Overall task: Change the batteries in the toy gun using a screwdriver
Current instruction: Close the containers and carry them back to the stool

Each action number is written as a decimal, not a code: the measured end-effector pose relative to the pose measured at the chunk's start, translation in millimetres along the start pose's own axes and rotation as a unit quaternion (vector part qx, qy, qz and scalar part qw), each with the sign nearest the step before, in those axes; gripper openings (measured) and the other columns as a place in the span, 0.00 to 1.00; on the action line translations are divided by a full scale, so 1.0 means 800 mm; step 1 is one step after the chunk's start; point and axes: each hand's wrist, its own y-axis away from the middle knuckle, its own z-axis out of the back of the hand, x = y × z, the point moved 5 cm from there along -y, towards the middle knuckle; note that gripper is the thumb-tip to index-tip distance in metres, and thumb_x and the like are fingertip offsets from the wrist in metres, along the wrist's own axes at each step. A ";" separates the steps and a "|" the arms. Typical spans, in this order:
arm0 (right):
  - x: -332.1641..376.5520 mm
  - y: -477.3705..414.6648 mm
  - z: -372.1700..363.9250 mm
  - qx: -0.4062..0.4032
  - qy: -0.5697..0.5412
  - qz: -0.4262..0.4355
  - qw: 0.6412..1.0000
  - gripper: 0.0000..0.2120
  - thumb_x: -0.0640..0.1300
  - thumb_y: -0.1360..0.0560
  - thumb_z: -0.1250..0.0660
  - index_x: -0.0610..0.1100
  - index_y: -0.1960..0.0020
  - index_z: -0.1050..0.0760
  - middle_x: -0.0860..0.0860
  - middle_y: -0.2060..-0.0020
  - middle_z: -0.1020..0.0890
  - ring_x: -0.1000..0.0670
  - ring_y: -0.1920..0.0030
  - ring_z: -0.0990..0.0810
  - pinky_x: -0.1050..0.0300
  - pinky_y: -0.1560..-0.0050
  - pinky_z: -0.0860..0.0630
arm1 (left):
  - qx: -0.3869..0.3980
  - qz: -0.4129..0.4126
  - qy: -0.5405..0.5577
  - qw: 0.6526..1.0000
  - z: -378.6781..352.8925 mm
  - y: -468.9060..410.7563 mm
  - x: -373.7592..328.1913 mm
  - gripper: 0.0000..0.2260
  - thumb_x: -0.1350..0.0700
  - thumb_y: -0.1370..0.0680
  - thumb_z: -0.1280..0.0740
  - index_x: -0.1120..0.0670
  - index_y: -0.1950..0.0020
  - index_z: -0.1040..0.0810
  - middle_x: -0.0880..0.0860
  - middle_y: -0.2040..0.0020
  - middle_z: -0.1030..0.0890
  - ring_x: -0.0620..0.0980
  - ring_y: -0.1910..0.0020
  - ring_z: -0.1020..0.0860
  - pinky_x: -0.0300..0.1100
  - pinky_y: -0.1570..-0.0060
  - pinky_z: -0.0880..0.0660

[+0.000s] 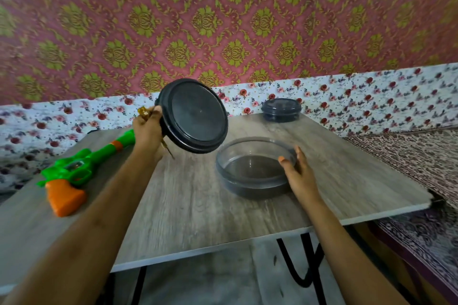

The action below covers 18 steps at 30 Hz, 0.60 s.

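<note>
A: What's the L doing?
B: The left hand (148, 131) is clenched on 2 things at once: a black round plastic lid (195, 116), held up & tilted w/ its flat face toward the cam, and an amber-handled screwdriver (143, 111). The handle pokes up above the fist, the metal tip shows below it.
A: And the R?
B: The right hand (300, 176) is released, fingers straight, thumb at the near-right rim of a clear round plastic container (223, 163). That one sits uncovered on the grey wood-grain table (198, 205).
A: Where's the gun?
B: The green-and-orange plastic toy gun (74, 171) lies flat on the table's left side, orange grip nearest the person, barrel running behind the left wrist.
A: Anything else?
B: A 2nd dark round container w/ lid on (281, 110) sits at the table's far edge, well apart from the uncovered one.
</note>
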 end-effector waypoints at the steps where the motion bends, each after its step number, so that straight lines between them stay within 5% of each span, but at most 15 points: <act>1: 0.000 0.000 0.000 -0.001 -0.006 -0.007 1.000 0.31 0.49 0.23 0.38 0.47 0.24 0.47 0.47 0.26 0.40 0.47 0.27 0.39 0.53 0.30 0.40 | -0.014 0.025 0.037 0.999 0.005 -0.001 0.004 0.06 0.59 0.20 0.37 0.53 0.56 0.31 0.51 0.59 0.24 0.46 0.62 0.23 0.45 0.53 0.21; 6: -0.001 -0.001 0.000 0.003 -0.032 -0.031 0.999 0.31 0.51 0.24 0.38 0.47 0.25 0.45 0.48 0.26 0.40 0.48 0.27 0.39 0.53 0.30 0.40 | 0.054 0.197 0.027 0.979 -0.003 0.008 0.060 0.09 0.61 0.19 0.41 0.57 0.58 0.26 0.52 0.69 0.19 0.49 0.64 0.22 0.39 0.73 0.22; 9: -0.002 0.002 0.002 -0.001 -0.040 -0.040 0.998 0.32 0.55 0.25 0.37 0.47 0.25 0.43 0.48 0.26 0.38 0.47 0.27 0.39 0.51 0.28 0.40 | 0.101 0.253 -0.012 0.962 -0.014 0.029 0.100 0.11 0.61 0.19 0.41 0.59 0.59 0.24 0.53 0.74 0.19 0.50 0.70 0.20 0.38 0.71 0.22; 18: -0.003 -0.001 0.003 -0.017 -0.031 -0.037 0.999 0.29 0.61 0.22 0.51 0.47 0.27 0.38 0.47 0.28 0.34 0.46 0.28 0.36 0.48 0.27 0.40 | 0.201 0.152 -0.236 0.939 -0.060 0.053 0.107 0.10 0.60 0.21 0.38 0.57 0.63 0.29 0.55 0.68 0.31 0.48 0.73 0.35 0.32 0.81 0.40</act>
